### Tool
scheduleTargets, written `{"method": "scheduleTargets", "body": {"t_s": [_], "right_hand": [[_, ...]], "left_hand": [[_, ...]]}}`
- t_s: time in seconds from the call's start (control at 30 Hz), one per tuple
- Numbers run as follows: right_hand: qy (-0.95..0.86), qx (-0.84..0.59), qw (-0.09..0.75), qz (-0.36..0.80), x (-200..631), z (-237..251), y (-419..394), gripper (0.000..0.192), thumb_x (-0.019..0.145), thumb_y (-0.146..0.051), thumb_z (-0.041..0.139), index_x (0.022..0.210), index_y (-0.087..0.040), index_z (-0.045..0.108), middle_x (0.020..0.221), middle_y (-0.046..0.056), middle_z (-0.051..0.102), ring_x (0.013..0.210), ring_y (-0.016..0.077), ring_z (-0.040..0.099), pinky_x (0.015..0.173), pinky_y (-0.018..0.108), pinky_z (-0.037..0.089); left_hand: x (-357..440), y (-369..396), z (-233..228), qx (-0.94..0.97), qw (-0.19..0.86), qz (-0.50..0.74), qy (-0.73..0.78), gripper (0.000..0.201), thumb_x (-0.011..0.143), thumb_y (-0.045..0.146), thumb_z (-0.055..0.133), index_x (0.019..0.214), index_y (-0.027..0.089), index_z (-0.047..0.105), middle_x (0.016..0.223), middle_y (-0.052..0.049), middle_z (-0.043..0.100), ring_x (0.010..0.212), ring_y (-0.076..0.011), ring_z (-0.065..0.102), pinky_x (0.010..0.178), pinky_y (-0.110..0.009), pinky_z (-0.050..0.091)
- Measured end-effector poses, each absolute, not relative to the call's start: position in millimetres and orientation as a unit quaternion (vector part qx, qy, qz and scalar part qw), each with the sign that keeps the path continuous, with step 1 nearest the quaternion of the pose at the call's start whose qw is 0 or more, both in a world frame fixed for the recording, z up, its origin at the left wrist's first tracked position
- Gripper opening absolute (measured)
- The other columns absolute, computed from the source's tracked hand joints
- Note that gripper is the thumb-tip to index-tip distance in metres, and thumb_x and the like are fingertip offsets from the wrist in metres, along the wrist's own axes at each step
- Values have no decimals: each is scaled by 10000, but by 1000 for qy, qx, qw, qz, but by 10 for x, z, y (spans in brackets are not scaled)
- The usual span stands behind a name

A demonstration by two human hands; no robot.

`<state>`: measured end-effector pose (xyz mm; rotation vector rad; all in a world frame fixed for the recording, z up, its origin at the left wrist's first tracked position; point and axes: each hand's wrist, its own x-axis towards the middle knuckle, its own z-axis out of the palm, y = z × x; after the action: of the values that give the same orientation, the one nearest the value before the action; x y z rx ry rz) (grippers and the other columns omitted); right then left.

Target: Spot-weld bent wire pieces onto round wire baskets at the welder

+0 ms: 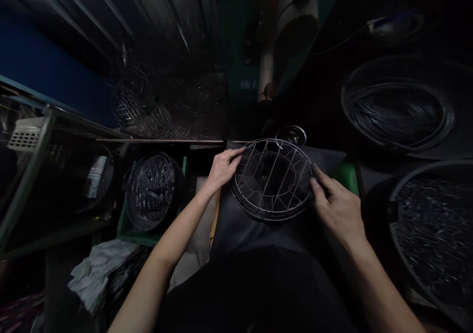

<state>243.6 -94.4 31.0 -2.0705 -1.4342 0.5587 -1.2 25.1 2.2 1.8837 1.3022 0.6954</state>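
Observation:
A round wire rack (272,176), with straight bars across it and bent wires round its edge, lies tilted over dark cloth before me. My left hand (222,167) grips its upper left rim, fingers on top and thumb below. At the opposite side my right hand (338,207) pinches the right rim between thumb and fingers; dark coverings show on those fingertips. Just behind the rack is a small shiny metal ring (296,127), partly hidden by the rack's far rim. Dark grey cloth (236,224) spreads beneath the rack.
Loose wire pieces (153,175) fill a bucket in a green crate (123,224) on the left. Coiled wire (401,111) and a tub (392,195) of small metal pieces stand right. Finished-looking wire items (136,109) are piled behind. Ahead rises a green machine (240,42).

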Motion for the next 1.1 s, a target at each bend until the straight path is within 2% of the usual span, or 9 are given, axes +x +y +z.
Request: {"method": "scheduleTargets", "body": {"t_s": [0.17,0.27,0.4,0.5,0.6,0.73,0.87,0.97,1.1], "right_hand": [[-546,-760,249,249,2499,275,-960,534,851,-403,457,1340,-196,510,1166,69,650,1085,257,604,950,406,477],[-517,-773,228,290,2527,246,-958,550,841,-428,476,1351,-224,496,1175,60,647,1116,271,586,958,429,468],[-481,-763,269,338,2537,166,-979,555,827,-469,519,1337,-251,506,1218,51,621,1144,258,561,979,433,444],[-418,-745,334,398,2527,96,-1032,625,801,-521,555,1338,-210,480,1043,66,669,900,218,640,811,392,523],[-362,-728,361,457,2504,68,-1101,727,747,-542,623,1356,-207,408,765,-2,632,603,150,588,565,304,509],[-304,-687,406,521,2414,103,-1205,795,710,-512,670,1363,-220,322,684,-48,569,520,124,553,443,229,429],[-273,-655,484,512,2326,203,-1296,800,713,-480,667,1344,-188,271,650,-60,560,499,115,543,479,240,453],[-332,-642,506,470,2402,317,-1260,733,746,-448,648,1351,-209,311,641,-69,541,523,119,552,551,275,497],[-458,-655,489,350,2631,304,-1051,548,810,-412,592,1311,-237,455,832,0,645,753,162,639,755,338,531]], "left_hand": [[-1,274,29,744,351,263,504,287,862,166,535,1117,193,664,1107,-40,694,1037,-166,641,949,-296,480],[7,262,26,752,347,259,496,271,863,164,532,1095,173,671,1101,-55,695,1034,-169,640,950,-292,475],[-1,217,-4,734,369,263,507,274,891,209,499,1124,194,643,1143,-47,672,1073,-172,614,977,-308,454],[-27,202,-57,699,418,264,516,335,913,275,471,1229,204,557,1212,-51,629,1102,-173,593,988,-318,441],[-50,205,-96,678,462,263,507,368,913,327,470,1250,190,529,1219,-61,618,1097,-174,592,990,-314,433],[-58,119,-2,672,482,282,487,342,916,348,462,1195,180,567,1196,-64,623,1119,-178,579,998,-307,423],[-78,-89,249,680,442,312,495,310,917,340,470,1181,218,577,1196,-42,620,1128,-157,570,1016,-294,409],[-88,-226,349,684,388,358,504,299,914,341,476,1185,250,563,1155,-29,632,1048,-133,601,964,-275,449],[-77,-370,133,668,359,390,522,330,907,348,475,1216,236,500,1110,-50,636,962,-127,629,907,-284,489]]}}
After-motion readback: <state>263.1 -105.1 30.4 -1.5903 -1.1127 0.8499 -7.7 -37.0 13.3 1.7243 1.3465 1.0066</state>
